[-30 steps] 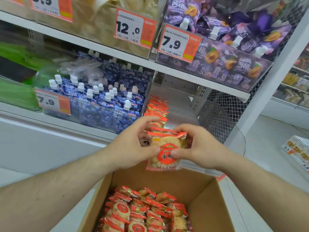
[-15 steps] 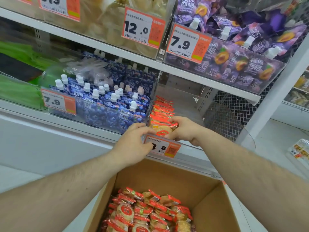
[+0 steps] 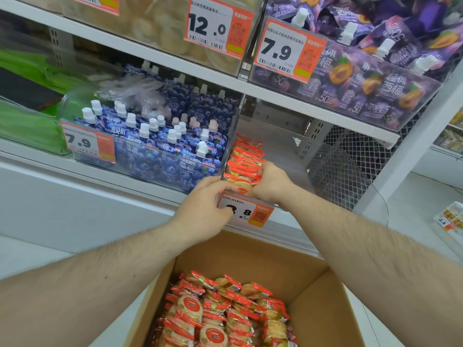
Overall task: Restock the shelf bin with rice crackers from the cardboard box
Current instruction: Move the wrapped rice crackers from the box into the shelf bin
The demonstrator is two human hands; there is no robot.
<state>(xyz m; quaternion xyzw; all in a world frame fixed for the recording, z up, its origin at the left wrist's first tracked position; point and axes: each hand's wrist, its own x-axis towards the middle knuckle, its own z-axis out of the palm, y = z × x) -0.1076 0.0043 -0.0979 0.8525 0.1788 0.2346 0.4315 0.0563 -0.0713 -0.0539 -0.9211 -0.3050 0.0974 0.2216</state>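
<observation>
Both grips close on the front orange-wrapped round rice cracker packet [image 3: 241,187] at the clear shelf bin [image 3: 253,146]'s front edge, left hand [image 3: 203,211] and right hand [image 3: 269,182] flanking it, the open cardboard box [image 3: 323,309] directly below.

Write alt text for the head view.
Both hands set rice cracker packs into a clear shelf bin: the right hand grips the row's front, the left hand steadies the bin's edge. Below, an open cardboard box holds more packs.

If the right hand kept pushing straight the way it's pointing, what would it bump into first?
The right hand already grips the front of the row of rice cracker packs in the clear shelf bin. Pushing on would probably press that row back and leftward, toward the bin's left wall; depth is hard to judge.
</observation>
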